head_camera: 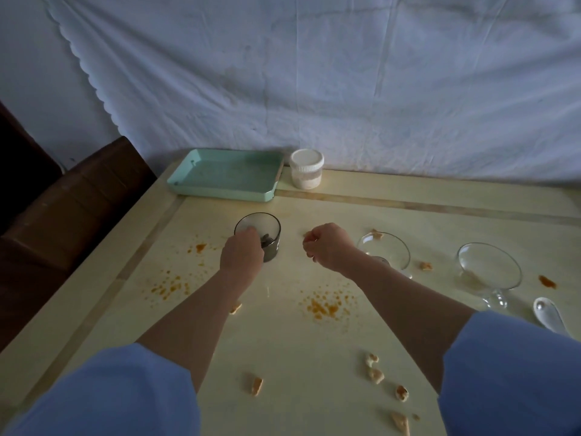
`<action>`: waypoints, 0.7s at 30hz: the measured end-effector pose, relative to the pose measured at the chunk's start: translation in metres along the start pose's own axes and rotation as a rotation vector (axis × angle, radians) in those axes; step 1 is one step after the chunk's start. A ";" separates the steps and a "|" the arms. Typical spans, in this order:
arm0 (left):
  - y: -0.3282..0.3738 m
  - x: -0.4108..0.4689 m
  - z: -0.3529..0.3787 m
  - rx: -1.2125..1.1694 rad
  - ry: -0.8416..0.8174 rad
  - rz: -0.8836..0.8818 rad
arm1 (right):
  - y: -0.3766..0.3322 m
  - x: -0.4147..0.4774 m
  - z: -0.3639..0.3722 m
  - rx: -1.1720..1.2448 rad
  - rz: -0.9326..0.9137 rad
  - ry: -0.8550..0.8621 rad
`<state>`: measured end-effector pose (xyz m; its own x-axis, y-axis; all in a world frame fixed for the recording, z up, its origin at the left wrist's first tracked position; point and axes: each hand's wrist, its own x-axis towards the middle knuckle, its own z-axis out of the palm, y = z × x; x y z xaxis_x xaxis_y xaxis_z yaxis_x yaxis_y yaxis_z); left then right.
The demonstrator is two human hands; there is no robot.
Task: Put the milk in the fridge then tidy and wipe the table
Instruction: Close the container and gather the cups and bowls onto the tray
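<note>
Smoky glass (268,226) upright (mouth up) | left hand (242,256) grips rim | right hand (330,247) fisted

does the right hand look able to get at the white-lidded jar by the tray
Probably yes: only bare table lies between the right hand and the jar, and the tray sits beside the jar, not between.

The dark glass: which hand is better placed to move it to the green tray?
Left. The left hand grips the dark glass, and the green tray lies just behind it; the right hand sits apart.
</note>
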<state>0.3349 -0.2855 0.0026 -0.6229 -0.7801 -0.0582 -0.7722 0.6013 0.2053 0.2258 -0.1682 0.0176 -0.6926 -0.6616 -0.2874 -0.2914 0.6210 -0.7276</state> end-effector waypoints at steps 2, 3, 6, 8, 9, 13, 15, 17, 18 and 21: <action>0.003 0.000 0.004 0.020 -0.012 0.069 | 0.002 -0.002 -0.002 0.029 0.005 -0.002; 0.005 -0.001 0.005 0.012 -0.022 0.093 | 0.004 -0.004 -0.004 0.039 0.007 -0.004; 0.011 -0.004 0.005 -0.007 -0.060 0.103 | 0.009 -0.010 -0.011 0.053 0.013 0.009; 0.015 -0.007 -0.001 0.061 -0.063 0.089 | 0.015 -0.014 -0.020 0.069 0.025 0.041; 0.019 -0.010 -0.005 0.128 -0.023 0.102 | 0.018 -0.018 -0.027 0.081 0.031 0.063; 0.061 -0.024 -0.022 0.198 0.152 0.334 | 0.042 -0.034 -0.063 0.100 0.079 0.176; 0.092 -0.035 -0.023 0.055 0.068 0.439 | 0.059 -0.046 -0.086 0.077 0.119 0.231; 0.127 -0.053 -0.018 -0.059 -0.023 0.489 | 0.086 -0.062 -0.114 0.071 0.166 0.286; 0.143 -0.061 -0.014 -0.100 -0.058 0.508 | 0.101 -0.070 -0.126 0.058 0.195 0.307; 0.190 -0.091 0.005 -0.201 -0.170 0.589 | 0.157 -0.094 -0.161 -0.003 0.318 0.363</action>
<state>0.2440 -0.0998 0.0424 -0.9593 -0.2808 -0.0304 -0.2663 0.8634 0.4285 0.1384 0.0593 0.0307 -0.9330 -0.2499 -0.2590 -0.0296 0.7705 -0.6368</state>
